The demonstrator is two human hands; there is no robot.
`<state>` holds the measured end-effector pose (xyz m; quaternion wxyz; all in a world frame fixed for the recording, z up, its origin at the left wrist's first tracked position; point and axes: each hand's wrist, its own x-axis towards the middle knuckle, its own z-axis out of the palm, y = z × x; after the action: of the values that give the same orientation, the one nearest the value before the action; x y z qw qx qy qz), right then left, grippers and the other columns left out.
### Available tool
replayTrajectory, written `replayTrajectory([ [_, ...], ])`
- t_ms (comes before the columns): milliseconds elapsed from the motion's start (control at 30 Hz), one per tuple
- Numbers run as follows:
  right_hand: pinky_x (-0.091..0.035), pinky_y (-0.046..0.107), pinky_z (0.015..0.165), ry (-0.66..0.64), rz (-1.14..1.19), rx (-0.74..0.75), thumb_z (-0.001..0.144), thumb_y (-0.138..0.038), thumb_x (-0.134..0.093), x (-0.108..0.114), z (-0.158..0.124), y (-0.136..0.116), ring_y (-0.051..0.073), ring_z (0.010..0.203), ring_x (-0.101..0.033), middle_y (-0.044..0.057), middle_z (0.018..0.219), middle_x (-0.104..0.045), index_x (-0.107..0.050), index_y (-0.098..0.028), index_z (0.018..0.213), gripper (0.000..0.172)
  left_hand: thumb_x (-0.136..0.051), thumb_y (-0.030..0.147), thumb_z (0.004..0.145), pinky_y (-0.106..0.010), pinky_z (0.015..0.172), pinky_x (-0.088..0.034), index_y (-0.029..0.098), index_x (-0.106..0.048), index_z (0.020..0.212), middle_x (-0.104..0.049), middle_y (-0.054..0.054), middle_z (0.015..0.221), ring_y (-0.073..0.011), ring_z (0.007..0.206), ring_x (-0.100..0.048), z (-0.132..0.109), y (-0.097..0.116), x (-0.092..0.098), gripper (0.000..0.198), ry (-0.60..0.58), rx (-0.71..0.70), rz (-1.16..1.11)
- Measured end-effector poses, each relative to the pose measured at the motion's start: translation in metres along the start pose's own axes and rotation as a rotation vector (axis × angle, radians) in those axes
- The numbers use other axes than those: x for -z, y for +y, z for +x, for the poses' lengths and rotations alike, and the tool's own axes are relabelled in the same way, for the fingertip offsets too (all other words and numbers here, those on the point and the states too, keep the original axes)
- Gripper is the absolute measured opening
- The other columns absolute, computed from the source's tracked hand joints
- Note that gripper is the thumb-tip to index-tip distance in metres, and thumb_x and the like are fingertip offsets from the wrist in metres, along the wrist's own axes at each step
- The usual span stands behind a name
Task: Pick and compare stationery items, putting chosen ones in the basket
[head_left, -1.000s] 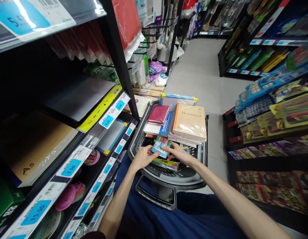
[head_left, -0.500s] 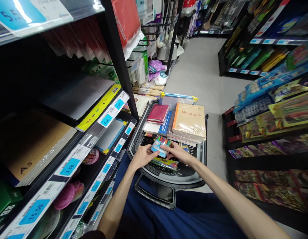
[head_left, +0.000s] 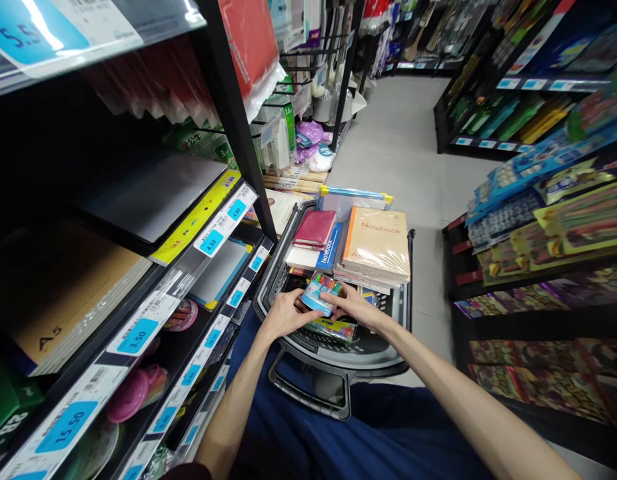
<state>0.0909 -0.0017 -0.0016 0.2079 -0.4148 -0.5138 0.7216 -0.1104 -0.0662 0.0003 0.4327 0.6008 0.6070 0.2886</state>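
Note:
Both hands hold a small light-blue pack of coloured markers [head_left: 317, 294] over the near part of a grey shopping basket [head_left: 333, 363]. My left hand [head_left: 285, 315] is closed on its left side, thumb across the front. My right hand [head_left: 357, 307] grips its right side with the fingers. Beneath the pack lies a flat colourful packet [head_left: 333, 329], partly covered. Farther back in the basket are a stack of wrapped tan notebooks [head_left: 378, 243], a dark red notebook [head_left: 314, 229], a blue-and-white notebook [head_left: 330, 248] and a clear file pouch with yellow corners [head_left: 356, 198].
On the left stands a shelf with price labels [head_left: 140, 333], A5 notebooks [head_left: 63, 300] and pink tubs [head_left: 131, 395]. Snack packets [head_left: 563, 233] hang on a rack at the right. A grey floor aisle [head_left: 403, 133] runs ahead between shelves.
The marker pack has tilted and turned slightly in my hands, and both hands still hold it. The view has shifted a little; the basket's contents look the same.

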Motion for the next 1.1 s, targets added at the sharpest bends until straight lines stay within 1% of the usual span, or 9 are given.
replayTrajectory([
  [100,-0.060,0.028,0.059,-0.014,-0.001,0.007,0.076,-0.054,-0.077,0.0000,-0.0013,-0.0001,0.012,0.063,-0.059,-0.001,0.079,-0.058,-0.055,-0.018,0.109,0.054,-0.071,0.054,0.071,-0.028,0.066,-0.053,0.019,-0.064,0.099,-0.073,-0.005,0.079,-0.0219,0.073,-0.070,-0.0007,-0.0004,-0.0006,0.045,0.008,-0.002,0.019],
  [267,-0.060,0.027,0.058,0.002,-0.019,-0.002,0.075,-0.053,-0.078,-0.0016,-0.0035,-0.0019,0.013,0.062,-0.060,-0.001,0.078,-0.059,-0.054,-0.018,0.112,0.056,-0.071,0.054,0.072,-0.027,0.063,-0.052,0.018,-0.064,0.099,-0.073,-0.005,0.078,-0.0205,0.069,-0.070,-0.0021,0.0030,0.0014,0.044,-0.010,-0.002,0.016],
  [500,-0.058,0.027,0.055,0.011,-0.045,0.000,0.075,-0.054,-0.078,-0.0026,-0.0034,-0.0028,0.013,0.058,-0.059,-0.004,0.066,-0.056,-0.053,-0.018,0.112,0.057,-0.069,0.050,0.074,-0.026,0.061,-0.052,0.019,-0.065,0.097,-0.072,-0.003,0.078,-0.0188,0.068,-0.069,-0.0038,0.0057,0.0028,0.039,-0.003,-0.037,0.029],
  [600,-0.058,0.026,0.055,0.027,-0.032,0.000,0.074,-0.054,-0.078,-0.0034,-0.0034,-0.0017,0.014,0.058,-0.058,-0.004,0.065,-0.056,-0.052,-0.017,0.113,0.061,-0.071,0.051,0.071,-0.027,0.065,-0.054,0.018,-0.062,0.101,-0.073,-0.005,0.085,-0.0202,0.073,-0.070,-0.0039,0.0040,0.0007,0.045,0.041,-0.035,0.023],
  [733,-0.057,0.026,0.053,0.055,-0.028,0.001,0.072,-0.054,-0.080,-0.0057,-0.0050,-0.0026,0.014,0.059,-0.059,-0.003,0.067,-0.057,-0.051,-0.016,0.114,0.063,-0.074,0.052,0.068,-0.029,0.068,-0.054,0.019,-0.060,0.103,-0.071,-0.006,0.088,-0.0200,0.074,-0.068,-0.0045,0.0023,-0.0022,0.050,0.111,-0.050,0.092],
  [833,-0.057,0.025,0.055,0.052,0.004,0.004,0.070,-0.052,-0.081,-0.0070,-0.0065,-0.0047,0.014,0.065,-0.061,0.000,0.079,-0.062,-0.052,-0.017,0.116,0.065,-0.076,0.051,0.066,-0.029,0.068,-0.055,0.019,-0.059,0.106,-0.068,-0.006,0.095,-0.0184,0.074,-0.066,-0.0060,0.0032,-0.0032,0.054,0.150,-0.074,0.109],
  [933,-0.057,0.025,0.062,0.042,0.026,0.031,0.069,-0.049,-0.083,-0.0075,-0.0069,-0.0042,0.015,0.079,-0.063,0.004,0.098,-0.065,-0.051,-0.018,0.119,0.067,-0.079,0.046,0.064,-0.029,0.073,-0.056,0.020,-0.057,0.108,-0.063,-0.007,0.104,-0.0195,0.086,-0.065,-0.0071,0.0044,-0.0033,0.056,0.192,-0.148,0.084],
  [1033,-0.056,0.026,0.061,0.059,-0.003,0.062,0.066,-0.047,-0.085,-0.0080,-0.0060,-0.0001,0.018,0.083,-0.062,0.005,0.101,-0.064,-0.048,-0.018,0.122,0.073,-0.081,0.038,0.064,-0.029,0.078,-0.056,0.020,-0.056,0.112,-0.058,-0.007,0.110,-0.0214,0.100,-0.061,-0.0066,0.0036,-0.0030,0.057,0.217,-0.209,0.050],
  [1100,-0.056,0.028,0.063,0.091,-0.056,0.111,0.063,-0.045,-0.087,-0.0086,-0.0056,0.0028,0.020,0.085,-0.062,0.005,0.102,-0.064,-0.047,-0.018,0.122,0.077,-0.081,0.033,0.063,-0.031,0.082,-0.055,0.021,-0.055,0.113,-0.057,-0.007,0.111,-0.0221,0.103,-0.060,-0.0058,0.0022,-0.0026,0.058,0.223,-0.211,0.059],
])
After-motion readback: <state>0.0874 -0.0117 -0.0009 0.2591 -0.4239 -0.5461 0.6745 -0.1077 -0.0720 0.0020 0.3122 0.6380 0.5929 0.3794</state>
